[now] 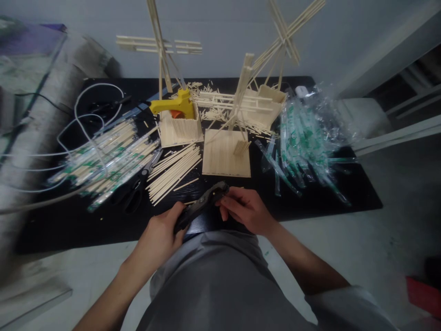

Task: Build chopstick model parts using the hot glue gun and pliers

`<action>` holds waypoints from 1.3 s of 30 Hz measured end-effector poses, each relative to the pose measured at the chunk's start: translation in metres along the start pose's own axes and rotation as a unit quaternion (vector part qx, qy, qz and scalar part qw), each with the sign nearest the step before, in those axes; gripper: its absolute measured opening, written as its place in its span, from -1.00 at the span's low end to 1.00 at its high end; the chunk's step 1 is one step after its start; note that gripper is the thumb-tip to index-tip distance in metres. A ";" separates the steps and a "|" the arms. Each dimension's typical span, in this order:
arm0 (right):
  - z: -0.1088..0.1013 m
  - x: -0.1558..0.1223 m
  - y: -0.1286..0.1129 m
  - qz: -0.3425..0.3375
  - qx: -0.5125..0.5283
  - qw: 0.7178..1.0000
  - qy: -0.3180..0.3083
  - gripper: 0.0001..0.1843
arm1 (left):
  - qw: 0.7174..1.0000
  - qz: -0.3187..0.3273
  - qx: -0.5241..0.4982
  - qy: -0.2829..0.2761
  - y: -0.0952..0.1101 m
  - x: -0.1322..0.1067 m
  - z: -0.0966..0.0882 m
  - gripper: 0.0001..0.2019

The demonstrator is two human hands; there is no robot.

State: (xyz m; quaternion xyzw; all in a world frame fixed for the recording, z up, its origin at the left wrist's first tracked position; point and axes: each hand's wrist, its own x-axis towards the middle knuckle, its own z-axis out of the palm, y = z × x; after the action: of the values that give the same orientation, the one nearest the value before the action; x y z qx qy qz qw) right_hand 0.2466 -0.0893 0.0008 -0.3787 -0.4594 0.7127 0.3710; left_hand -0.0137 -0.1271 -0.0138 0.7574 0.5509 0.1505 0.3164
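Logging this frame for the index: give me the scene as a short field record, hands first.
left hand: grips black tool
right hand: at the tool's far end
ahead: square stick panel
left side: loose sticks, scissors, bagged sticks
right side: green-printed plastic wrappers
behind: yellow glue gun at stick box
surface: black table
unclear: tool type

A black table (76, 230) stands before a plain grey wall (220, 41), on a pale floor (361, 257), in dim light.
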 end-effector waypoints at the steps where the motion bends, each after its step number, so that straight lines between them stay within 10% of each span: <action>1: 0.000 0.000 0.000 0.000 0.000 1.000 -0.002 -0.69 | 1.000 0.006 0.003 0.000 -0.001 0.000 0.000 -0.85; 13: -0.006 -0.001 -0.002 0.002 0.007 0.998 -0.069 -0.60 | 0.999 0.037 -0.015 -0.006 0.008 0.003 -0.011 -0.70; 39: 0.000 0.002 0.002 0.017 -0.018 1.000 -0.011 -0.62 | 1.000 0.008 0.006 -0.007 -0.004 0.000 -0.002 -0.87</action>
State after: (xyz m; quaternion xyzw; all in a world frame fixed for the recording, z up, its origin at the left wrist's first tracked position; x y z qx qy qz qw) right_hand 0.2455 -0.0875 -0.0017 -0.3853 -0.4699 0.7146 0.3466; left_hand -0.0174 -0.1260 -0.0148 0.7649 0.5433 0.1449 0.3144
